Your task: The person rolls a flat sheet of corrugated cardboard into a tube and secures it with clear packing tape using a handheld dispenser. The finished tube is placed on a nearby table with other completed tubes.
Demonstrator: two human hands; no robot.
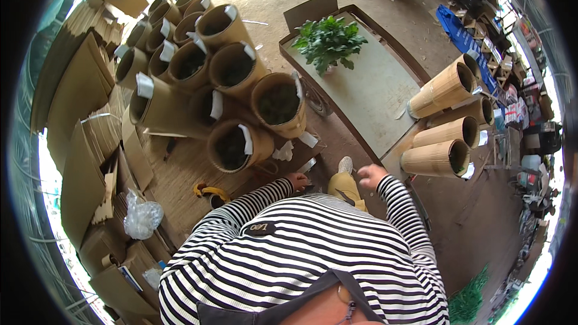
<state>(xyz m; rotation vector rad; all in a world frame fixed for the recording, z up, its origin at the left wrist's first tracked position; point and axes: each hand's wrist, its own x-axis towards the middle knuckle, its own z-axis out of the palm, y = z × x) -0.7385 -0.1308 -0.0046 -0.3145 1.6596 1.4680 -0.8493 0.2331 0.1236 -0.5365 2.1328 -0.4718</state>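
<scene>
My left hand is low at the near edge of a wooden table; whether it holds anything cannot be made out. To its right, my right hand hangs beside a flat cart, fingers loosely bent and no object visible in them. On the cart's pale bed stands a leafy green potted plant. Several corrugated cardboard tubes lean at the cart's right end, and greenery shows in one. Another group of upright cardboard tubes covers the table; dark foliage shows inside some, and white tabs stick up at their rims.
A banana peel and a clear plastic bag lie left of me. Stacked cardboard sheets line the left side. Mixed clutter and a blue sack run along the right. Green netting-like material is on the floor at lower right.
</scene>
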